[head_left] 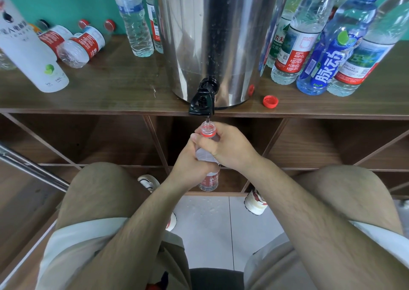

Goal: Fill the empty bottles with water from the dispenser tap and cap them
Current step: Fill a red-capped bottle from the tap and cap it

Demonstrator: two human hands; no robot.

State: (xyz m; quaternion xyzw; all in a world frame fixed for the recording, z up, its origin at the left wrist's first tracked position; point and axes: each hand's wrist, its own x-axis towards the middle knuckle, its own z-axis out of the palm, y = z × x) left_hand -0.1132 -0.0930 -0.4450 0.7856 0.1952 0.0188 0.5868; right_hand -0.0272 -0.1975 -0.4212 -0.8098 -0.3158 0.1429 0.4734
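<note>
The bottle [207, 132] stood upright with its open mouth directly under the spout of the black tap [202, 100], just short of touching it. Its long axis ran straight down from the spout, in front of the shelf's [110, 90] near edge. Both hands were wrapped round it: the right hand [230, 148] curled about the shoulder just below the red neck ring, the left hand [190, 161] clasped lower on the body. Whether water was running, or how full the bottle was, could not be told. A loose red cap [270, 101] lay on the shelf to the right of the steel dispenser [212, 35] — up and to the right of the grip, nearer the right hand, which would likely fetch it while the left kept the bottle upright.
</note>
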